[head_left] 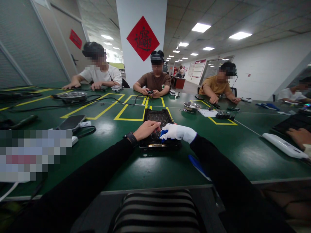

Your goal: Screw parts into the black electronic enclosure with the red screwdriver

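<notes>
At the left of the frame, a dark flat gadget (72, 122) lies on the green surface (116, 178), with a shiny metal dish (72, 96) beyond it, well apart from my work. Coming toward the centre, my bare left hand (148, 129), a dark watch (132, 139) at its wrist, reaches over the left side of a black tray (167, 148). Its fingers lie close together and bend inward; I can't tell whether they grip anything. The tray sits in the middle of the frame, lengthwise away from me, and I'd keep that left hand light but firm so it doesn't slide. From the right comes my gloved right hand (181, 132), its blue-tipped fingers bent down over the tray, near my left fingertips. They look narrow, but what is between them, if anything, is hidden. I judge short, gentle movements best here, with the bare fingers feeling for edges. Below my right sleeve (213, 158) lies a blue-and-white thing (198, 165); I'd keep my elbow off it.
</notes>
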The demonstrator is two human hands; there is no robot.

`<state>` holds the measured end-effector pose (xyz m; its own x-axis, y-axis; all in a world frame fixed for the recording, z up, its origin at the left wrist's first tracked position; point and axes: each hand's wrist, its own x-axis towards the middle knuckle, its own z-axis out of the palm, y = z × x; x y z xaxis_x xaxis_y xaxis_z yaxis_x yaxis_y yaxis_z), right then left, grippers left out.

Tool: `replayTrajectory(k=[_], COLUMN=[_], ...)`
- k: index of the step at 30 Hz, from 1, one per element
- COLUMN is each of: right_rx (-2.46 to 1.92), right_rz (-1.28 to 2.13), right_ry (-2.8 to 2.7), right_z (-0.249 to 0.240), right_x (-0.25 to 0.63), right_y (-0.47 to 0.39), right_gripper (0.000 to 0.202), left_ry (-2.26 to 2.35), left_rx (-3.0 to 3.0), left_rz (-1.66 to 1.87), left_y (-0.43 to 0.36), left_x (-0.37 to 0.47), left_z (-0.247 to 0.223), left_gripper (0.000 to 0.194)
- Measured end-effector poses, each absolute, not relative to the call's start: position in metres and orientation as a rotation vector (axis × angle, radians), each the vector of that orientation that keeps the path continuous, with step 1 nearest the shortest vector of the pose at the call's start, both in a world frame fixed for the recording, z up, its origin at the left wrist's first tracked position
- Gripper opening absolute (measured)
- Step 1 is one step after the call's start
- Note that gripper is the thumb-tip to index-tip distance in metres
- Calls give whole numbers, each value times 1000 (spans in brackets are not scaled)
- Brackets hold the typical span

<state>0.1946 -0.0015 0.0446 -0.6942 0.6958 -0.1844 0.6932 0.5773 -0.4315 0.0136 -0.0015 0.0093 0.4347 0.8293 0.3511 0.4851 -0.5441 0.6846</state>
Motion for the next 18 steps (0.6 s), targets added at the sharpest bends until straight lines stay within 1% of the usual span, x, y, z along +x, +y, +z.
replayTrajectory(k=[4,8,18], right_rx=[-1226,-1310,-1227], right_rz=[674,648,697], right_ry=[-2811,-2771,-2781], right_z=[46,48,42], right_x=[193,194,198], right_y=[-3,-6,1], right_gripper=[26,31,37], left_ry=[1097,1083,1091], left_rx=[2189,2196,2183], left_rz=[930,927,933], left_y=[-1,-1,-1], left_x=[14,14,14], left_z=[9,9,10], left_gripper=[55,55,54])
